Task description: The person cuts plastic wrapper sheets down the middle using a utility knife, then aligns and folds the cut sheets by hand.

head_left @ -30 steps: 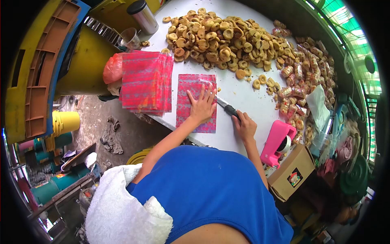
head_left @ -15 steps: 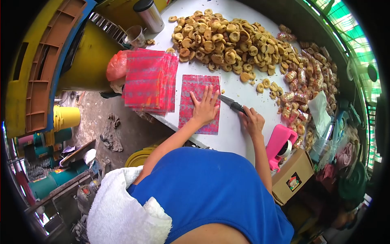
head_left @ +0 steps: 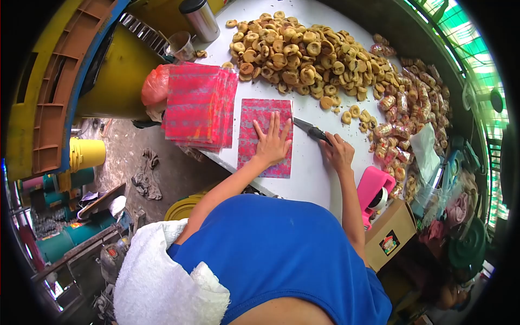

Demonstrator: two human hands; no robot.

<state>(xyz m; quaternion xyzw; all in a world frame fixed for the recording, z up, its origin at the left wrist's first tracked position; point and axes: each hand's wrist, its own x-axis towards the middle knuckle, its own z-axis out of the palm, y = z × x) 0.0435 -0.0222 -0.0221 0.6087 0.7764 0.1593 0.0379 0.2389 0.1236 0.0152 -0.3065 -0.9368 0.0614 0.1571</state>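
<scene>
My left hand [head_left: 272,145] lies flat with its fingers spread on a stack of red printed plastic sheets [head_left: 250,157], pressing it to the white table [head_left: 317,179]. In my right hand [head_left: 340,153] is a knife [head_left: 311,131] with a black handle, my fingers wrapped round it. The blade points up and left, its tip at the right edge of the sheets, near the upper part. Left of these, a larger pile of the same red printed plastic sheets [head_left: 192,108] sits at the table's edge.
Round brown biscuits [head_left: 303,54] are heaped at the back. Packed biscuit bags [head_left: 420,103] lie to the right. A pink tape dispenser [head_left: 372,189] and a cardboard box [head_left: 390,235] are by my right arm. A steel tumbler [head_left: 201,21] and plastic cup [head_left: 181,46] stand back left.
The knife tip has shifted slightly upward along the edge of the sheets, and my right hand has moved up a little with it. My left hand stays on the stack.
</scene>
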